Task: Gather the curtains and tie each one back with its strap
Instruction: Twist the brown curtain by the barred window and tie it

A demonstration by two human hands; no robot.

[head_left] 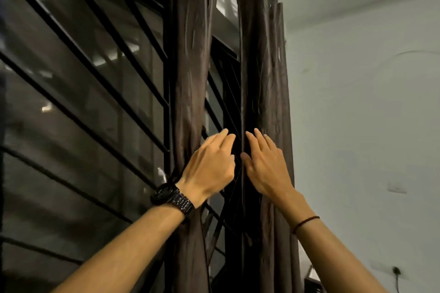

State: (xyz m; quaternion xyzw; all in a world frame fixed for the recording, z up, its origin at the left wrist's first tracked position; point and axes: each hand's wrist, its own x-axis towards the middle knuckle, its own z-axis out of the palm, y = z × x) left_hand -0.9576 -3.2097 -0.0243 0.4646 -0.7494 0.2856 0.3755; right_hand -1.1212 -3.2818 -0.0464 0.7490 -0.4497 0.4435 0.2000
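Head view shows two brown curtains hanging before a barred window [83, 74]. The left curtain [188, 66] is bunched narrow, and the right curtain [264, 66] hangs in loose folds near the wall. Both hands are raised in the gap between them. The left hand [209, 166] is released, fingers almost straight, holding nothing. The right hand [265, 166] lies with straight fingers on the inner edge of the right curtain, not clenched. The cloth looks thin, soft and a little shiny, so I judge it light but slippery. It is better to embrace the whole bundle than one fold. I cannot make out a strap.
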